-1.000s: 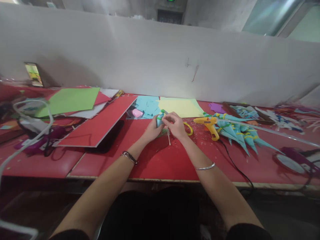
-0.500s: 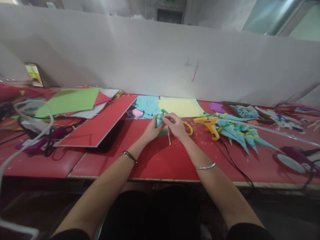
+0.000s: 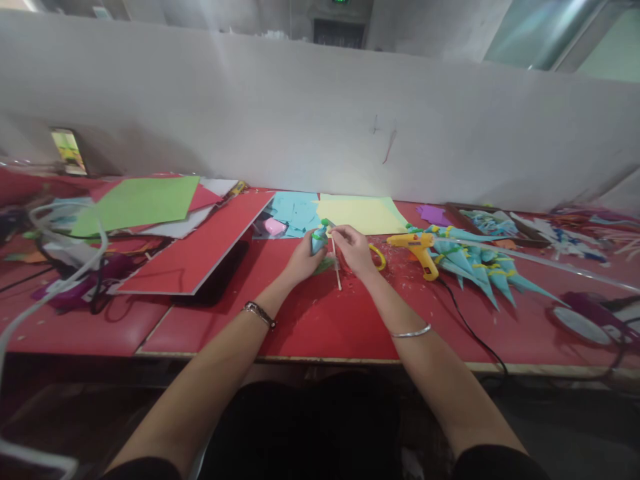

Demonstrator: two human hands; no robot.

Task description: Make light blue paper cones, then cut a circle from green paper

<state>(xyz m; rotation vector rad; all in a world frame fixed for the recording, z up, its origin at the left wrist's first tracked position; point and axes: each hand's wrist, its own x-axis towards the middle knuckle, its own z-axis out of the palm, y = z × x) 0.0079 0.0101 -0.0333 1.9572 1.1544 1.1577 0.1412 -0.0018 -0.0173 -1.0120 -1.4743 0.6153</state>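
Note:
My left hand (image 3: 301,261) is closed around a small light-blue paper cone (image 3: 317,243) with green trim and a green tip at its upper end. Close by on the right, the thumb and fingers of my right hand (image 3: 354,249) are pinched together, slightly apart from the cone. Whatever lies between those fingertips is too small to make out. A thin pale stick (image 3: 337,272) shows between the hands over the red table top (image 3: 320,327). Partly behind my right hand is a yellow ring-shaped thing (image 3: 381,257).
To the right lie a yellow glue gun (image 3: 423,252) with a black cord and several blue paper cones (image 3: 473,263) with yellow and green trim. A red board (image 3: 200,250) leans at left. Cut blue paper (image 3: 295,212) and pale yellow sheets (image 3: 363,212) lie behind the hands.
My right hand has drawn back slightly to the right, away from the cone's top. More of the pale stick shows. My left hand keeps its hold on the cone.

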